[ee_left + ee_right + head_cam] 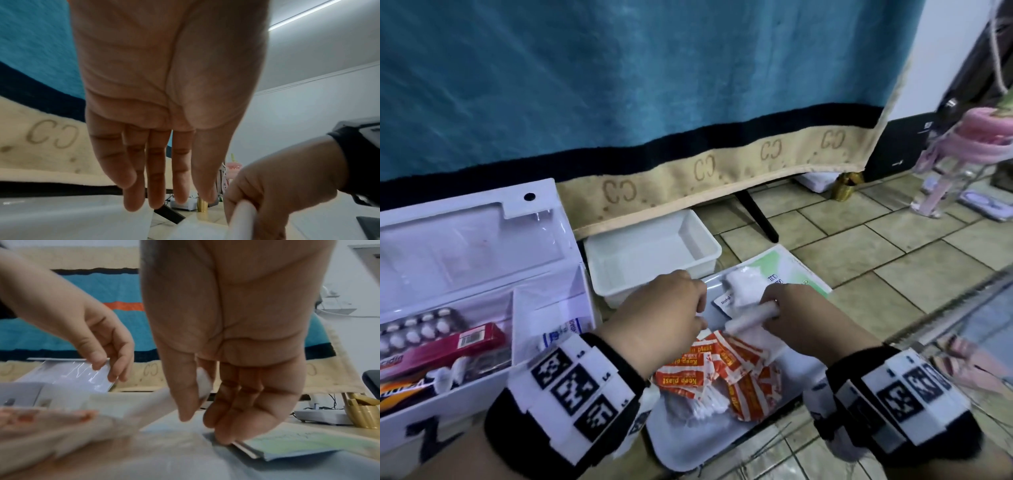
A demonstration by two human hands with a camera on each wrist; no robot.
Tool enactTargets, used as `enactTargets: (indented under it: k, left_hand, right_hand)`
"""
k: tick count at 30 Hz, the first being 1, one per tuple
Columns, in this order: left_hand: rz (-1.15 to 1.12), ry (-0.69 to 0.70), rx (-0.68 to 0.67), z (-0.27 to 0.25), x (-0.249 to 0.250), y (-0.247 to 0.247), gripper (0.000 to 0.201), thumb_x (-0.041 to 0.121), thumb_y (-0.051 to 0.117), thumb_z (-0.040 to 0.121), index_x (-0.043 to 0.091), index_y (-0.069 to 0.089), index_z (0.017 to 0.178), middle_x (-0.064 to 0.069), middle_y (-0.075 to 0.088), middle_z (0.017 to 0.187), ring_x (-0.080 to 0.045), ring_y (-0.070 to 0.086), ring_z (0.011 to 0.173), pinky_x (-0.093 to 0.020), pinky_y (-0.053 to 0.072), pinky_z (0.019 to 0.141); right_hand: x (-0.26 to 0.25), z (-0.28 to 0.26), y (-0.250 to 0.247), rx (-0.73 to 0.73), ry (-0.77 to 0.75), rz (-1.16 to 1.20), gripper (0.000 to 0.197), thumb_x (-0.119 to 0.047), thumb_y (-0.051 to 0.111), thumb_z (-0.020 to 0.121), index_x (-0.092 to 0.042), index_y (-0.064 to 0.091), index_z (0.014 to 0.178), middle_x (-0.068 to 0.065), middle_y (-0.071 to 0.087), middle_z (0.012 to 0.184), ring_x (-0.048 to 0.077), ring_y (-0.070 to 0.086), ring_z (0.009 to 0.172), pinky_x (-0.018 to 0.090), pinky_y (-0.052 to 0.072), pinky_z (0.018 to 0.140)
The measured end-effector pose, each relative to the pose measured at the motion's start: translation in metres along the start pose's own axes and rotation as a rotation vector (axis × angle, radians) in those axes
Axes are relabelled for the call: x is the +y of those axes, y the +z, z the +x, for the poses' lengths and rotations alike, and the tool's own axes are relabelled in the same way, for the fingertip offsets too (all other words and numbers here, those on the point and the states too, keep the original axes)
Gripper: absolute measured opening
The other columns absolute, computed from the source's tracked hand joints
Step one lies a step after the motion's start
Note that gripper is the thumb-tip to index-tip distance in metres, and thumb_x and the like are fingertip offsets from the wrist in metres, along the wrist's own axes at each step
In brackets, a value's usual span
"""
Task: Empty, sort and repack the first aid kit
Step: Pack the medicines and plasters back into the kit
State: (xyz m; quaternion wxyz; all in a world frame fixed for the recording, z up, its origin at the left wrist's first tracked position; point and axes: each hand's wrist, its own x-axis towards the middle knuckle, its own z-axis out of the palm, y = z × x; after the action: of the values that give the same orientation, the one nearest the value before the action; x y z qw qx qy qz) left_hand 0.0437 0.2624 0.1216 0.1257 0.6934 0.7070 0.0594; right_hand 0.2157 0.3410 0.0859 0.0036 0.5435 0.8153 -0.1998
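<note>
The open white first aid kit (465, 253) sits at the left, with pill blisters (417, 330) and a pink box (448, 349) inside. On the grey tray (709, 442) lie orange plasters (688, 373), cotton swabs (705, 407), an alcohol pad (726, 301) and a white gauze pack (744, 284). My right hand (774, 313) (203, 421) grips a white bandage roll (750, 320) (203, 382) above the tray. My left hand (700, 310) (174, 201) hovers beside it with straight fingers and nothing visible between them.
An empty white tub (709, 255) stands behind the grey tray. A green-and-white leaflet (791, 263) lies under the tray's far end. A teal blanket (688, 85) hangs over the bed edge. On the tiled floor (893, 257) are a black leg (760, 219) and pink items (979, 137).
</note>
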Motion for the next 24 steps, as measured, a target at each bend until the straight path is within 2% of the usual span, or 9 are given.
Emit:
enactTargets:
  k: [2, 4, 7, 10, 13, 15, 19, 22, 24]
  left_hand:
    - [-0.003, 0.007, -0.013, 0.001, 0.002, 0.005, 0.020, 0.037, 0.058, 0.089, 0.025, 0.057, 0.106, 0.004, 0.052, 0.113, -0.015, 0.053, 0.099, -0.028, 0.044, 0.083]
    - [-0.010, 0.012, -0.024, 0.002, 0.003, 0.009, 0.020, 0.036, 0.058, 0.089, 0.026, 0.056, 0.106, 0.004, 0.050, 0.113, -0.016, 0.053, 0.102, -0.030, 0.046, 0.085]
    - [-0.015, 0.026, -0.041, 0.003, 0.003, 0.013, 0.016, 0.034, 0.058, 0.089, 0.029, 0.057, 0.103, 0.005, 0.048, 0.113, -0.017, 0.051, 0.104, -0.035, 0.047, 0.089]
    - [-0.012, 0.040, -0.077, 0.005, 0.000, 0.017, 0.011, 0.032, 0.056, 0.090, 0.030, 0.060, 0.100, 0.007, 0.049, 0.111, -0.016, 0.052, 0.103, -0.038, 0.047, 0.089]
    - [0.021, 0.050, -0.121, 0.005, -0.003, 0.022, 0.015, 0.027, 0.052, 0.092, 0.032, 0.060, 0.103, 0.008, 0.051, 0.115, -0.016, 0.052, 0.107, -0.035, 0.046, 0.089]
    - [0.045, 0.055, -0.128, 0.004, -0.001, 0.025, 0.018, 0.026, 0.050, 0.093, 0.029, 0.058, 0.109, 0.006, 0.051, 0.117, -0.017, 0.051, 0.108, -0.035, 0.045, 0.088]
    - [0.010, 0.035, -0.118, 0.003, 0.002, 0.026, 0.017, 0.026, 0.052, 0.092, 0.027, 0.054, 0.109, 0.003, 0.050, 0.117, -0.019, 0.051, 0.107, -0.036, 0.044, 0.088]
    - [-0.003, 0.039, -0.105, 0.000, 0.003, 0.024, 0.012, 0.026, 0.053, 0.091, 0.031, 0.055, 0.102, 0.004, 0.051, 0.113, -0.018, 0.051, 0.106, -0.031, 0.042, 0.083]
    - [0.005, 0.027, -0.097, -0.001, 0.001, 0.023, 0.013, 0.027, 0.053, 0.091, 0.031, 0.056, 0.103, 0.004, 0.051, 0.113, -0.017, 0.051, 0.107, -0.029, 0.039, 0.081]
  right_hand:
    - [-0.004, 0.000, -0.006, 0.015, -0.006, -0.002, 0.016, -0.015, 0.058, 0.084, -0.016, 0.054, 0.069, 0.002, 0.057, 0.073, 0.025, 0.054, 0.080, 0.027, 0.036, 0.056]
    - [-0.009, 0.001, -0.008, 0.004, -0.025, -0.004, 0.018, -0.019, 0.058, 0.086, -0.010, 0.062, 0.071, 0.006, 0.065, 0.079, 0.025, 0.059, 0.081, 0.030, 0.043, 0.062]
    - [-0.022, 0.002, -0.006, -0.012, -0.060, 0.065, 0.029, -0.027, 0.060, 0.086, -0.020, 0.053, 0.059, 0.003, 0.061, 0.075, 0.019, 0.055, 0.073, 0.027, 0.038, 0.057]
    - [-0.024, 0.005, -0.009, -0.022, -0.068, 0.081, 0.011, -0.025, 0.062, 0.085, -0.019, 0.067, 0.077, 0.004, 0.069, 0.090, 0.019, 0.062, 0.084, 0.028, 0.047, 0.070]
    - [-0.016, 0.005, -0.010, -0.086, 0.043, -0.098, 0.029, -0.030, 0.070, 0.081, -0.012, 0.065, 0.104, 0.006, 0.066, 0.107, 0.022, 0.062, 0.099, 0.029, 0.049, 0.079]
    - [-0.013, 0.005, -0.005, -0.139, 0.070, -0.164, 0.042, -0.033, 0.076, 0.075, -0.012, 0.061, 0.108, 0.006, 0.064, 0.110, 0.023, 0.061, 0.102, 0.027, 0.045, 0.076]
    - [-0.013, 0.009, 0.000, -0.176, 0.076, -0.147, 0.041, -0.030, 0.078, 0.073, -0.007, 0.062, 0.104, 0.008, 0.063, 0.101, 0.022, 0.059, 0.093, 0.023, 0.042, 0.067]
    - [-0.012, 0.009, -0.004, -0.159, 0.092, -0.109, 0.028, -0.027, 0.079, 0.071, -0.012, 0.060, 0.087, 0.005, 0.059, 0.085, 0.020, 0.055, 0.078, 0.020, 0.037, 0.052]
    - [-0.011, 0.009, -0.008, -0.146, 0.111, -0.076, 0.026, -0.025, 0.078, 0.070, -0.012, 0.058, 0.080, 0.003, 0.059, 0.079, 0.019, 0.055, 0.072, 0.020, 0.035, 0.049]
